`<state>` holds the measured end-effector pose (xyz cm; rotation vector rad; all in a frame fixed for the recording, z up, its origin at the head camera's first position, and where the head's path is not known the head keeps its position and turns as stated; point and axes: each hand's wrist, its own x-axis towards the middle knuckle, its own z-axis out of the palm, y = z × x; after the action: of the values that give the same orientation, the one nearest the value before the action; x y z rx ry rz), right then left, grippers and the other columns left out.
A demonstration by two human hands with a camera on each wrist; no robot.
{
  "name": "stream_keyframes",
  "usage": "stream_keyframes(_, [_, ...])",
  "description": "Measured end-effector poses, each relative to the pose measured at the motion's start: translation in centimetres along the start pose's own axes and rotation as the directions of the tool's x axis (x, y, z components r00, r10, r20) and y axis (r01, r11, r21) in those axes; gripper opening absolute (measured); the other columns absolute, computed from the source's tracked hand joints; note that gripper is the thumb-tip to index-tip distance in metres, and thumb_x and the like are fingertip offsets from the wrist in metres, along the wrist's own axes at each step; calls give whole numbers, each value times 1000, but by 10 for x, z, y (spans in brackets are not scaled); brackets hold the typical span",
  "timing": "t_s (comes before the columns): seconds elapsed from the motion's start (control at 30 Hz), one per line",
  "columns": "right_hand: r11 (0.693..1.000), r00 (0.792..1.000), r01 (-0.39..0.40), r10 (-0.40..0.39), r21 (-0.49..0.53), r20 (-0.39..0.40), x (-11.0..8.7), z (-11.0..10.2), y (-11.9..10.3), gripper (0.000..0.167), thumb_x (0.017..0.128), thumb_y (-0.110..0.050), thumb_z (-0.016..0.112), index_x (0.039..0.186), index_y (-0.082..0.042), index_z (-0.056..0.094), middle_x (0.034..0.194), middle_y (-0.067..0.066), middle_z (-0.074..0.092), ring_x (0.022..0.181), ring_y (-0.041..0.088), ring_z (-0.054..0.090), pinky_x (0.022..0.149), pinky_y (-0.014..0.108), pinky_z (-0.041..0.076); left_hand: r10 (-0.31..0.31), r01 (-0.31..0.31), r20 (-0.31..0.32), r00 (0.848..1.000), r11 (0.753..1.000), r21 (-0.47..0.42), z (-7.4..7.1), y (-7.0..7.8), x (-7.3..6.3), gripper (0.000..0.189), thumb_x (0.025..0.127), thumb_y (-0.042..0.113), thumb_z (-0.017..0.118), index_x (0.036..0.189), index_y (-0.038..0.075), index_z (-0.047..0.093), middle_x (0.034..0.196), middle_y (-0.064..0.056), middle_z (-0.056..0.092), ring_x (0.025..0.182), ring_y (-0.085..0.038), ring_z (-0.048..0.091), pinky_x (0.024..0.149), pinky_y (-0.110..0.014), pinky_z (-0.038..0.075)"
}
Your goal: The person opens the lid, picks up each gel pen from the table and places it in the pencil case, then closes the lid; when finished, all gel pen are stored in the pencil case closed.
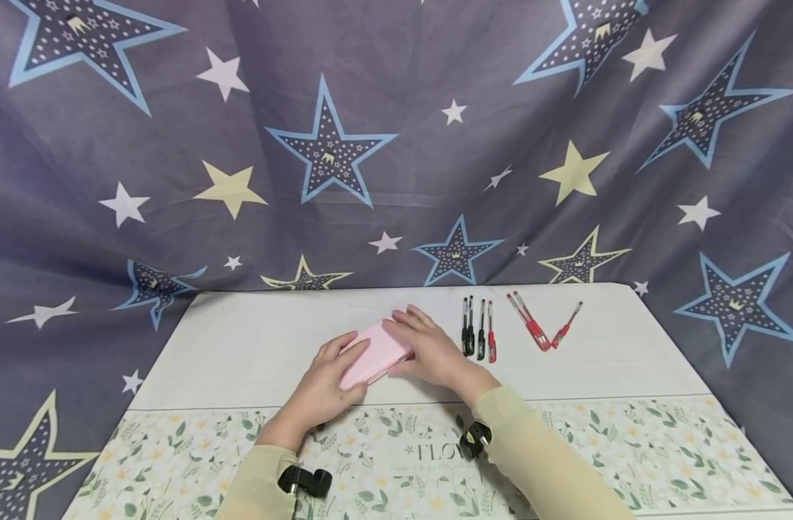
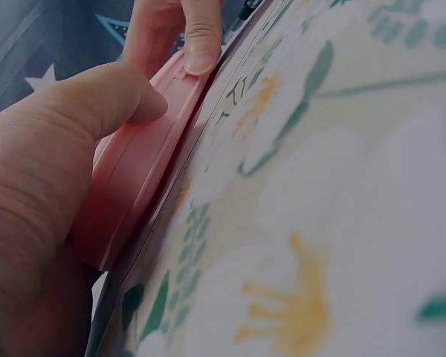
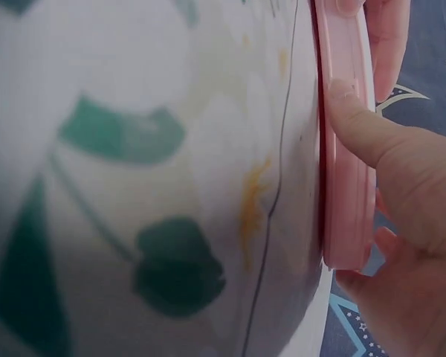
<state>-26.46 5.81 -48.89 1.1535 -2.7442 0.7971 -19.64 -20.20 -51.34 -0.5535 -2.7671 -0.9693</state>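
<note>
A pink pencil case point(image 1: 380, 350), long and flat with its lid closed, lies slanted on the white part of the table. My left hand point(image 1: 329, 379) grips its near-left end, thumb on the front side and fingers over the top. At the far-right end my right hand point(image 1: 430, 352) holds it in the same way. In the left wrist view the thumb presses the side wall of the pencil case point(image 2: 134, 167). The right wrist view shows the other thumb against the seam side of the case point(image 3: 348, 201). What is inside it is hidden.
Right of the case lie several black gel pens point(image 1: 481, 331) with a red gel pen point(image 1: 492, 334) alongside. Farther right are two red pens point(image 1: 529, 323) together and another red pen point(image 1: 567, 326). A floral cloth point(image 1: 604, 455) covers the near table; a starry curtain point(image 1: 383, 180) hangs behind.
</note>
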Motion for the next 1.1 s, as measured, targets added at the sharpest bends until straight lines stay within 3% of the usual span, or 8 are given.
stream_keyframes(0.3, [999, 994, -3, 8, -42, 106, 3, -6, 6, 97, 88, -43, 94, 167, -11, 48, 174, 19, 39, 165, 46, 23, 132, 66, 20, 56, -56, 34, 998, 998, 11, -1, 3, 2, 80, 86, 21, 78, 162, 12, 57, 170, -17, 44, 158, -43, 37, 125, -66, 34])
stream_keyframes(0.63, [996, 999, -5, 8, -92, 35, -4, -1, 6, 96, 80, -52, 98, 158, -12, 59, 159, 18, 54, 153, 39, 43, 130, 60, 29, 36, -39, 74, 997, 998, 46, 2, 3, 5, 88, 88, 29, 95, 163, 10, 55, 171, -14, 45, 164, -44, 25, 130, -69, 25])
stream_keyframes(0.87, [990, 997, -66, 71, -121, 35, -5, -3, -4, 98, 80, -62, 94, 159, -14, 60, 155, 17, 56, 146, 38, 48, 129, 58, 31, 27, -29, 33, 999, 997, 70, 4, 2, 10, 84, 89, 35, 95, 160, 11, 59, 171, -10, 48, 163, -45, 29, 130, -68, 22])
stream_keyframes(1.1, [981, 992, -109, 119, -162, 49, -7, -10, -11, 99, 80, -67, 92, 157, -14, 62, 148, 17, 60, 135, 37, 55, 121, 56, 41, 51, -52, 23, 998, 996, 73, 1, 3, 15, 82, 84, 35, 98, 156, 12, 65, 167, -11, 52, 161, -42, 33, 129, -69, 26])
